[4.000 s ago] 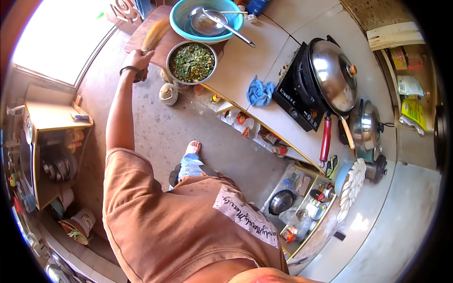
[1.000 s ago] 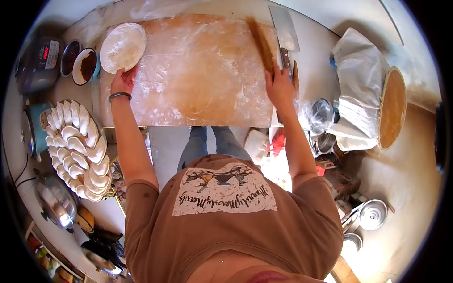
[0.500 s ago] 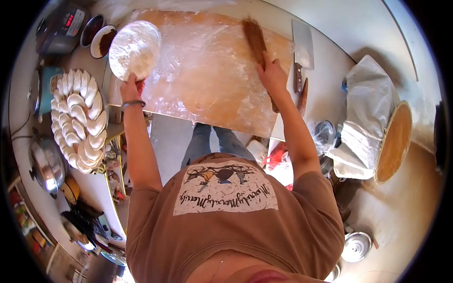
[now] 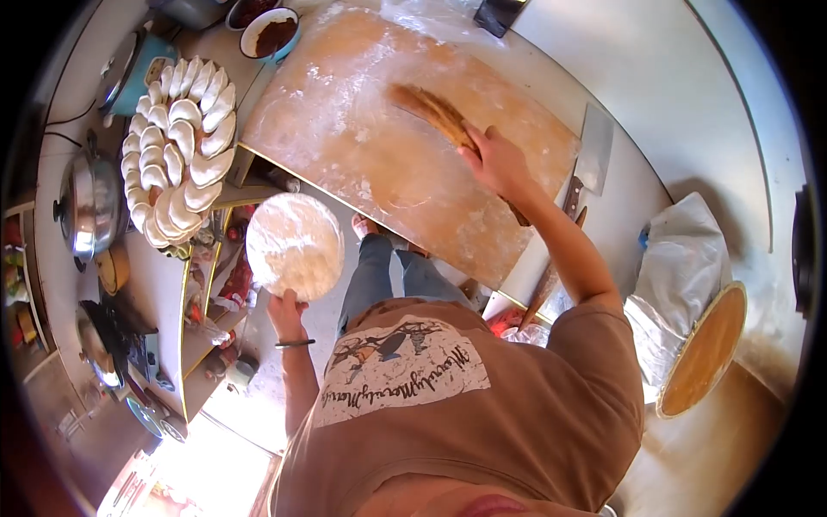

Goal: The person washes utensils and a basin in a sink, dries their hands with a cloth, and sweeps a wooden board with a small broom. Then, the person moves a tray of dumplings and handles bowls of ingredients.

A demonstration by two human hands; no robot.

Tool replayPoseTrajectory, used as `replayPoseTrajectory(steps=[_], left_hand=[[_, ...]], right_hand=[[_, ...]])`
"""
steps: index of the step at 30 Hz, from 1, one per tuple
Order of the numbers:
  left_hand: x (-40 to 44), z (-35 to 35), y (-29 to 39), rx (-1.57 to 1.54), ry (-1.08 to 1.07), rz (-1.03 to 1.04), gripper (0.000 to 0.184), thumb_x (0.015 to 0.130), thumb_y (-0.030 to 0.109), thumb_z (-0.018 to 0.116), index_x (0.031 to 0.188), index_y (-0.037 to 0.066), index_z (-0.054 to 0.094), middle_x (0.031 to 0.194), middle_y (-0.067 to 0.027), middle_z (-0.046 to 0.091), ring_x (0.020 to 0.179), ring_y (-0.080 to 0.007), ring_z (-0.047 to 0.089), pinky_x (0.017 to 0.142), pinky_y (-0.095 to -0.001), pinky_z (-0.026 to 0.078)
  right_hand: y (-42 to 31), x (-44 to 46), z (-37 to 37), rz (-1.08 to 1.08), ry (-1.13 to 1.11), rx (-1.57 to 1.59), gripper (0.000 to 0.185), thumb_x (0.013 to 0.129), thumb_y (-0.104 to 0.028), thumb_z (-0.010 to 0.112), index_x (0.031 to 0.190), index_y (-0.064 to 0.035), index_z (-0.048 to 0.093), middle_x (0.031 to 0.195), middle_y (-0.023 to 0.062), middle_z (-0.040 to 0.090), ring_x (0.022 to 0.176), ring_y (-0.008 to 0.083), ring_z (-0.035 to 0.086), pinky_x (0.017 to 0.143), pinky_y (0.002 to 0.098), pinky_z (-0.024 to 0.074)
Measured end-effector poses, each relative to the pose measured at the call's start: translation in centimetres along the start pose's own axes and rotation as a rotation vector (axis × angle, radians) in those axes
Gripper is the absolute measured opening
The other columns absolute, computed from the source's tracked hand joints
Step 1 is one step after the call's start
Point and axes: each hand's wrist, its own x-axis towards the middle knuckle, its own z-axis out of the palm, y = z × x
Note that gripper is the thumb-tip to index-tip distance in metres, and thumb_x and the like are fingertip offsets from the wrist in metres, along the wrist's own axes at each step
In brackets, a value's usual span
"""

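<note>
Nine o'clock in view, the left hand (image 4: 289, 314) pinched the floury dish (image 4: 295, 241) by its rim, likely light but slick! One o'clock, over the board (image 4: 345, 129): right hand (image 4: 498, 162) clasped the springy-looking brush (image 4: 432, 113), sensibly by its handle.

Quantities: one brown straw hand brush (image 4: 431, 110); one round, flour-dusted white dish (image 4: 295, 246); one rectangular, floured wooden board (image 4: 362, 129); one broad steel cleaver (image 4: 594, 146) with one brown handle; two small round bowls (image 4: 289, 49) with dark contents; one silver metal lidded pot (image 4: 93, 202). White crescent-shaped dumplings (image 4: 207, 169): more than twenty; overlap prevents an exact count.
</note>
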Motion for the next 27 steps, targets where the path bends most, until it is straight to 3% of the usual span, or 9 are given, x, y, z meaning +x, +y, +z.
replayPoseTrajectory(steps=[4, 8, 11, 15, 18, 21, 24, 27], left_hand=[[-1.3, -1.9, -3.2, -0.061, 0.132, -0.010, 0.031, 0.081, 0.014, 0.056, 0.108, -0.002, 0.056, 0.092, -0.0074, 0.062, 0.065, -0.0106, 0.057, 0.050, -0.0216, 0.046], [0.1, -3.4, -6.1, -0.091, 0.187, -0.033, 0.030, 0.082, 0.016, 0.058, 0.106, -0.001, 0.057, 0.089, -0.0057, 0.061, 0.065, -0.0108, 0.057, 0.049, -0.0218, 0.046], [1.0, -3.6, -6.9, -0.097, 0.188, -0.052, 0.029, 0.082, 0.016, 0.059, 0.106, -0.001, 0.057, 0.088, -0.0051, 0.061, 0.065, -0.0108, 0.057, 0.049, -0.0222, 0.046], [3.0, -3.7, -8.3, -0.094, 0.173, -0.063, 0.029, 0.083, 0.016, 0.060, 0.106, 0.000, 0.058, 0.088, -0.0049, 0.062, 0.067, -0.0109, 0.058, 0.049, -0.0228, 0.047], [4.2, -3.2, -9.1, -0.084, 0.174, -0.056, 0.029, 0.083, 0.016, 0.060, 0.106, -0.001, 0.058, 0.088, -0.0050, 0.062, 0.068, -0.0111, 0.059, 0.049, -0.0232, 0.048], [4.6, -2.6, -9.0, -0.092, 0.164, -0.064, 0.029, 0.082, 0.017, 0.060, 0.104, -0.002, 0.058, 0.086, -0.0060, 0.062, 0.067, -0.0112, 0.058, 0.049, -0.0235, 0.048], [6.0, -2.3, -9.2, -0.069, 0.139, -0.043, 0.028, 0.080, 0.016, 0.061, 0.101, -0.003, 0.058, 0.085, -0.0069, 0.062, 0.064, -0.0114, 0.058, 0.048, -0.0238, 0.048], [6.7, -2.3, -10.2, -0.018, 0.112, -0.054, 0.031, 0.081, 0.018, 0.062, 0.105, -0.001, 0.057, 0.086, -0.0062, 0.062, 0.065, -0.0115, 0.058, 0.049, -0.0238, 0.049]], right_hand=[[0.9, 5.1, -1.0, 0.035, 0.065, -0.114, 0.050, 0.090, -0.041, 0.054, 0.132, -0.0150, 0.048, 0.095, 0.0198, 0.057, 0.081, 0.0368, 0.060, 0.070, 0.0447, 0.0489], [0.4, 7.2, 0.7, -0.165, -0.086, -0.165, 0.049, 0.089, -0.040, 0.056, 0.130, -0.0142, 0.049, 0.097, 0.0173, 0.059, 0.086, 0.0358, 0.061, 0.073, 0.0443, 0.0490], [-2.6, 6.0, -1.0, -0.167, -0.153, -0.094, 0.049, 0.089, -0.040, 0.056, 0.129, -0.0139, 0.050, 0.098, 0.0167, 0.060, 0.088, 0.0356, 0.061, 0.075, 0.0452, 0.0488], [-3.0, 13.5, 0.1, -0.100, 0.017, -0.257, 0.048, 0.086, -0.036, 0.058, 0.129, -0.0142, 0.051, 0.103, 0.0181, 0.059, 0.092, 0.0357, 0.061, 0.078, 0.0455, 0.0487], [-3.8, 15.8, 2.5, -0.228, 0.134, -0.351, 0.046, 0.087, -0.036, 0.057, 0.128, -0.0149, 0.052, 0.102, 0.0174, 0.059, 0.089, 0.0352, 0.061, 0.076, 0.0464, 0.0492], [-6.6, 11.3, 2.5, -0.189, -0.215, -0.316, 0.044, 0.087, -0.035, 0.057, 0.127, -0.0161, 0.053, 0.102, 0.0168, 0.059, 0.088, 0.0350, 0.061, 0.073, 0.0467, 0.0497], [-7.7, 8.4, 0.7, -0.296, -0.151, -0.149, 0.043, 0.088, -0.039, 0.056, 0.125, -0.0166, 0.053, 0.096, 0.0149, 0.061, 0.085, 0.0344, 0.062, 0.071, 0.0441, 0.0506], [-8.5, 13.8, 1.0, -0.175, 0.012, -0.273, 0.045, 0.088, -0.039, 0.056, 0.127, -0.0172, 0.052, 0.097, 0.0146, 0.061, 0.084, 0.0345, 0.062, 0.069, 0.0445, 0.0506]])
